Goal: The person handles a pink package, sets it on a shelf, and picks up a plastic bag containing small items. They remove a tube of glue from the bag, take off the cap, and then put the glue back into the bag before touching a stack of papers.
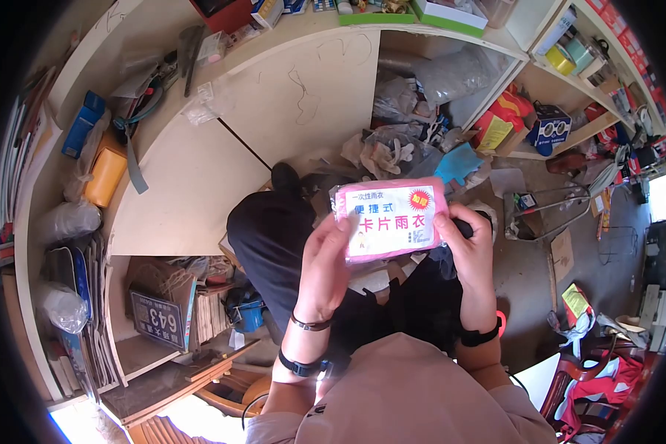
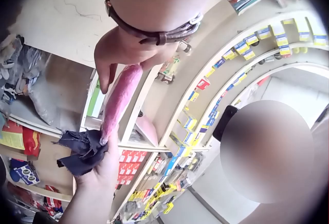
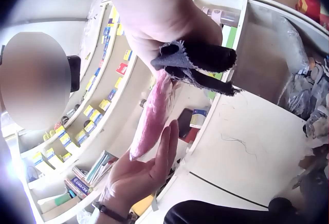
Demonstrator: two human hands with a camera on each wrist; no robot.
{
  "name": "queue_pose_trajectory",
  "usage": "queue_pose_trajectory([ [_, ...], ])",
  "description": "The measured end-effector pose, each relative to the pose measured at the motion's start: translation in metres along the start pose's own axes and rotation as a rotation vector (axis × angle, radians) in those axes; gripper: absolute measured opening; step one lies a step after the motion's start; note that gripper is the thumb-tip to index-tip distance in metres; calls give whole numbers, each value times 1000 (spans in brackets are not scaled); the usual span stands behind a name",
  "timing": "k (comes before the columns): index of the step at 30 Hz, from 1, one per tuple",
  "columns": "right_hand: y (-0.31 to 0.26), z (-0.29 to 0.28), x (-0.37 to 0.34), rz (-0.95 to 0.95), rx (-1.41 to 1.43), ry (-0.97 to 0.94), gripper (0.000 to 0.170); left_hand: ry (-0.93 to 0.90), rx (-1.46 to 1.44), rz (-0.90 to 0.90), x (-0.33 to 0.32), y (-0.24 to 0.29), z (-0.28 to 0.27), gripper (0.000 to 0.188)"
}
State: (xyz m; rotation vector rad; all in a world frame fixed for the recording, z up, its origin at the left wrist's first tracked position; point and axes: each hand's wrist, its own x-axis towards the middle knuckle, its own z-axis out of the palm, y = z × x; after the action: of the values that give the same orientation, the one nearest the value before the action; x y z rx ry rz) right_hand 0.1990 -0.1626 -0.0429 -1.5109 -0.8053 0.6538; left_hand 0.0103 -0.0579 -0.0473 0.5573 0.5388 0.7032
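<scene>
Left hand [image 1: 325, 260] and right hand [image 1: 472, 253] pinch the pink packet [image 1: 391, 220] between them.

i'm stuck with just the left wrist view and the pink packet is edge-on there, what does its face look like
Observer: The head view shows a white label with blue and pink writing on the face of the packet.

Operator: ok, i see a brown bracelet on the left wrist, anything else on that forearm

Observer: Yes, in the head view a black band sits further up the forearm, towards the elbow.
</scene>
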Motion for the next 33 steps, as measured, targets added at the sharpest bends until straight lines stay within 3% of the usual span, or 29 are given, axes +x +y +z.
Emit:
queue_pose_trajectory([
  [3, -4, -1, 0, -35, 25, 52, 22, -53, 163, -57, -7, 0, 5, 42],
  [9, -12, -4, -2, -17, -7, 65, 16, -161, 62, -62, -13, 2, 7, 38],
  [15, -25, 0, -5, -185, -40, 306, 20, -58, 102, -12, -13, -1, 5, 34],
  [17, -32, 8, -8, -448, -100, 391, 19, -67, 114, 13, -12, -3, 6, 33],
  [18, -40, 13, -16, -390, -106, 310, 20, -70, 114, 15, -12, -4, 7, 33],
  [20, -48, 25, -14, -602, -310, 91, 17, -79, 115, 13, -11, -8, 9, 32],
  [23, -45, 54, -17, -633, -361, -76, 23, -150, 150, 64, -16, -16, 11, 32],
  [25, -37, 61, -16, -593, -455, -51, 24, -90, 266, 140, -19, -16, 14, 31],
  [33, -29, 38, -4, -451, -569, 125, 22, 14, 223, 92, -17, -16, 14, 31],
])
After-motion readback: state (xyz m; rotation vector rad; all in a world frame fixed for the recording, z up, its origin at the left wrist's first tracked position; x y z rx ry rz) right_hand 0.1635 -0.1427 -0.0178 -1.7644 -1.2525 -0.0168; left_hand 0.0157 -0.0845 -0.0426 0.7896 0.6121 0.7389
